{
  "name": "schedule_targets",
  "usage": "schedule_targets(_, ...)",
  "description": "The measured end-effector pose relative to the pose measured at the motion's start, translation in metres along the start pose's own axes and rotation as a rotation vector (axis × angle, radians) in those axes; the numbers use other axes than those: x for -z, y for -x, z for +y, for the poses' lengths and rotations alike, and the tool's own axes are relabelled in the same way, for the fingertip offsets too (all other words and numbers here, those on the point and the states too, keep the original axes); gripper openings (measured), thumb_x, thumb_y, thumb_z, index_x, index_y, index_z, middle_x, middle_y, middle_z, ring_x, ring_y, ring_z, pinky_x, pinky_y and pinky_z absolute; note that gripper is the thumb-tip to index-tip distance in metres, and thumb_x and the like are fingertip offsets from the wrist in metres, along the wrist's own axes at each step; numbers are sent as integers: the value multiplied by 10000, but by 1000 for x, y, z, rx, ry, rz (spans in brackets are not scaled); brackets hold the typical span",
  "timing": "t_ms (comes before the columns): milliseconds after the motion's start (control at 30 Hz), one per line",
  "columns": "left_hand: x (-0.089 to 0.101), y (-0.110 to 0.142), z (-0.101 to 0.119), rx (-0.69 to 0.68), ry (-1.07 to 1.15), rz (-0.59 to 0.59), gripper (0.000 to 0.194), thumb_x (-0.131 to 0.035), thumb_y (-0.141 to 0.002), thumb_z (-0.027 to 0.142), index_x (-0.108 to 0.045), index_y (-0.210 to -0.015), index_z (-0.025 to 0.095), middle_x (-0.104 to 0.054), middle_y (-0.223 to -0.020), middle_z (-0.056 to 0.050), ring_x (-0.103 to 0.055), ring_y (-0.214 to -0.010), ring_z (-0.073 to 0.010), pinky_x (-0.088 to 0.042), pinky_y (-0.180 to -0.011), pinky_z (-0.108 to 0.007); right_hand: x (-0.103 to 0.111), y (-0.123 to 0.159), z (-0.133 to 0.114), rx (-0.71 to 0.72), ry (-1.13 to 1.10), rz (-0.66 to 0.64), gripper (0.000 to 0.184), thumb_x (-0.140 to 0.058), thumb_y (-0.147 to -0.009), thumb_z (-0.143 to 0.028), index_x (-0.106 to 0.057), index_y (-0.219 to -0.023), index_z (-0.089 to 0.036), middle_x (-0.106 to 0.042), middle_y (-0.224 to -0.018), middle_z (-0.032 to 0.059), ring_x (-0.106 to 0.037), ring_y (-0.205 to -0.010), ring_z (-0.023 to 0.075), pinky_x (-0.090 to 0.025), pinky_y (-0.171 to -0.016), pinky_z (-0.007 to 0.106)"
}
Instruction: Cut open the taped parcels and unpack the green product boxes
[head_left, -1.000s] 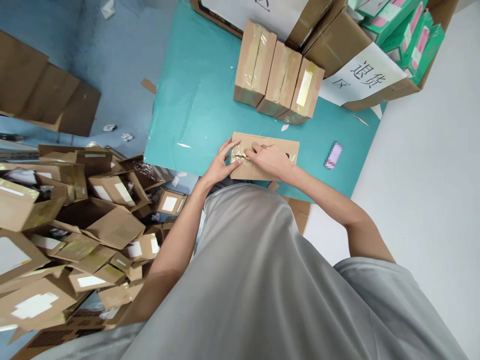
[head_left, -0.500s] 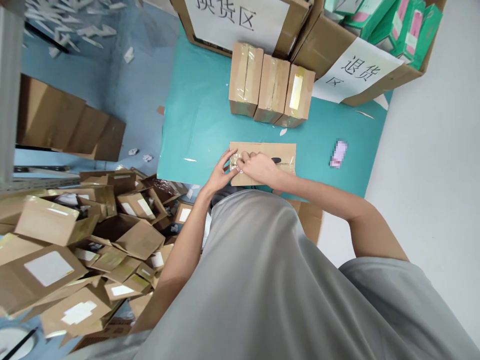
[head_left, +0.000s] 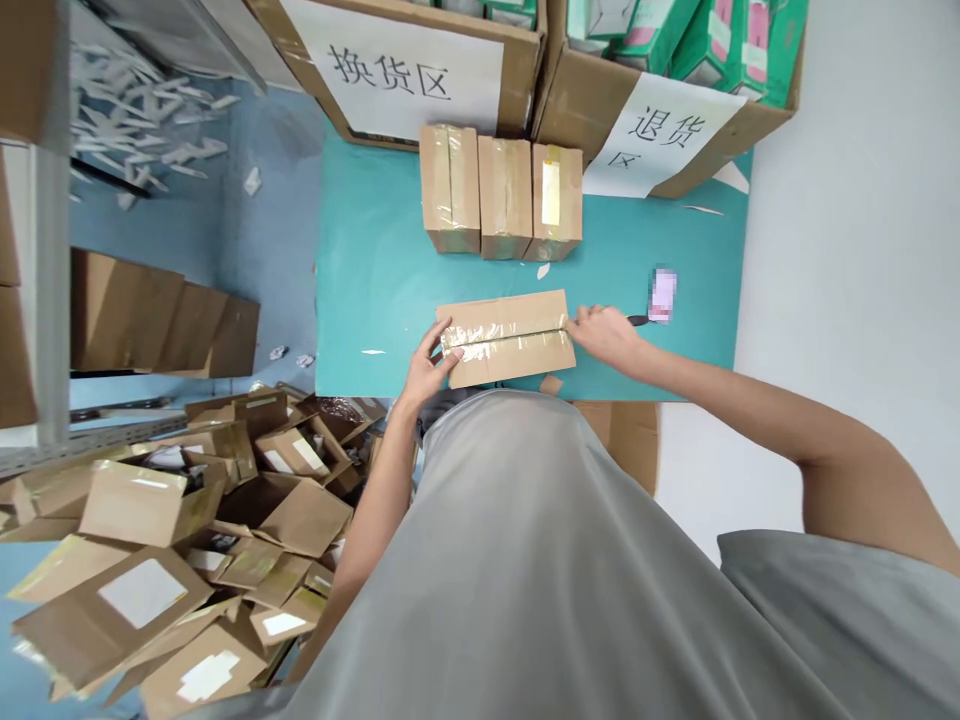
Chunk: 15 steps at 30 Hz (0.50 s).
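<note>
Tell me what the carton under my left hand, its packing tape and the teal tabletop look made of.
Carton: probably cardboard, matte brown, with flaps meeting at a seam. Packing tape: likely thin plastic film, glossy, since it glints and brown shows through. Teal tabletop: smooth, with slight sheen, perhaps vinyl or painted board; its even colour leaves that open.

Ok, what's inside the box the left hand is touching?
I can't see inside the box: its flaps cover it. On top, shiny tape runs along a dark line.
</note>
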<state>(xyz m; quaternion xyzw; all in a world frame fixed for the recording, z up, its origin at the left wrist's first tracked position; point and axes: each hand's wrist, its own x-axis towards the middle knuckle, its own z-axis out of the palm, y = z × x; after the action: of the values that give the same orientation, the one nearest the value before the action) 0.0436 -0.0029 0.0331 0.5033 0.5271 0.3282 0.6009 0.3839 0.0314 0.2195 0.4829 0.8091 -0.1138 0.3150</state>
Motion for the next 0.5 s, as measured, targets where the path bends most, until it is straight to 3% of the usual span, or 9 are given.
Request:
schedule_targets(100, -3, -2, 0, -5, -13, 24, 1002, -821, -870, 827, -558, -1667, 280, -430, -1818, -198, -484, -1642, -429, -476, -1304, -611, -14, 19, 28, -30, -58, 35, 425, -415, -1073, -18, -779, -1270, -114, -784, -1139, 251, -716, -991, 316, -378, -735, 373)
schedule_targets(267, 0, -5, -4, -46, -54, 49, 1013, -767, -886, 857, -550, -1675, 261, -479, -1788, -198, -487, -1641, -429, -421, -1345, -617, -28, 30, 37, -82, -210, 127, 323, -501, -1122, -136, -798, -1237, -191, -790, -1146, 210, -710, -975, 290, -366, -737, 349)
schedule_targets(367, 20, -4, -15, -43, -58, 81, 1031, -713, -911, 871, -478, -1724, 283, -491, -1785, -181, -500, -1644, -397, -425, -1349, -599, -43, 37, 39, -101, -395, 229, 323, -524, -1175, -381, -793, -1289, -243, -806, -1156, 162, -719, -966, 284, -374, -712, 331)
schedule_targets(500, 66, 2, -36, 21, -64, 189, 990, -649, -940, 866, -479, -1728, 291, -506, -1780, -171, -525, -1634, -355, -444, -1339, -587, -74, 26, 32, -228, -850, 480, 489, -574, -1111, -655, -783, -1226, -229, -829, -1091, 104, -734, -935, 261, -461, -740, 317)
